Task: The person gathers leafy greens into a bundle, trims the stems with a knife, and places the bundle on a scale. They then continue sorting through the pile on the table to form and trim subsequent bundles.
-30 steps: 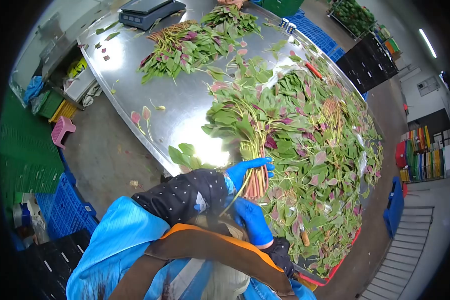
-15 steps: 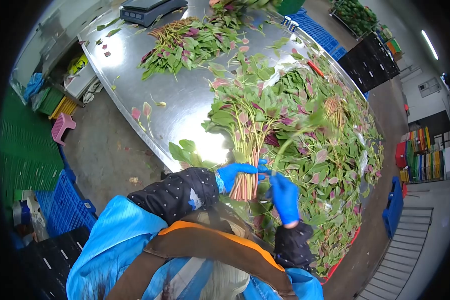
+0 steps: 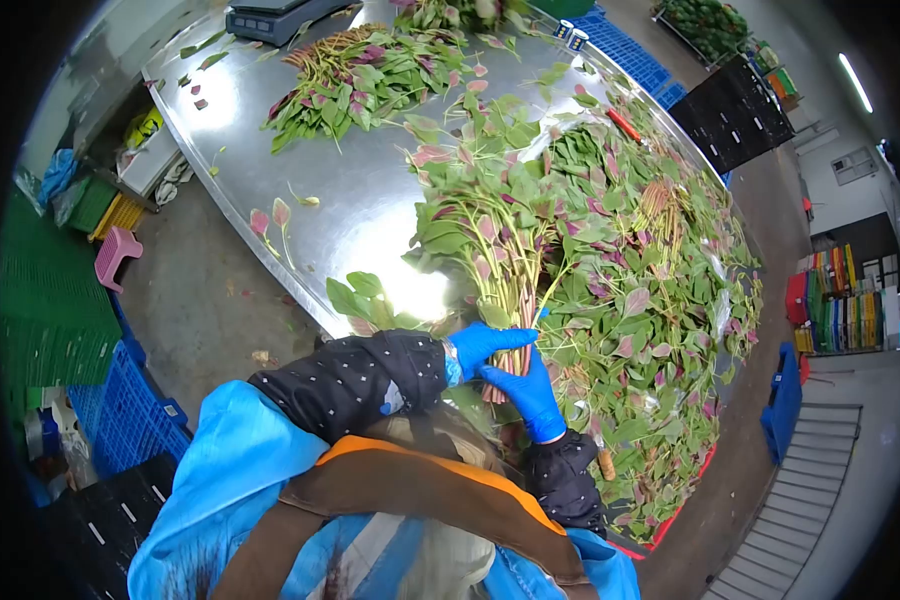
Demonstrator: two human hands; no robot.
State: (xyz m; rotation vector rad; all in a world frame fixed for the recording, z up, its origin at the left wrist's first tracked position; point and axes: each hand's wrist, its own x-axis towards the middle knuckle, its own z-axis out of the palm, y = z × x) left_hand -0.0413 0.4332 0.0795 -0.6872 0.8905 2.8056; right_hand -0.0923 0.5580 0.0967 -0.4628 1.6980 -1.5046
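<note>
A bunch of leafy green-and-purple stems, like amaranth greens [image 3: 505,265], stands between my hands with its leaves pointing away from me. Blue-gloved, my left hand [image 3: 485,347] wraps round the stems from the left, thumb and fingers closed. Just below it, my right hand [image 3: 528,393], also in a blue glove, closes on the pinkish stem ends from the right. The cut ends stick out beneath. To the right, a large heap of loose amaranth greens [image 3: 635,330] covers the table. A few single leaves [image 3: 360,298] lie left of the bunch.
Bundled greens [image 3: 365,80] lie at the far side of the metal table [image 3: 320,180], near a dark scale [image 3: 285,18]. A red-handled tool [image 3: 624,125] rests on the heap. A pink stool [image 3: 118,257] and blue crates [image 3: 135,405] stand on the floor at left.
My right hand has come in from the right and now grips the stem ends below my left hand. The blurred green stem it held is now against the bunch.
</note>
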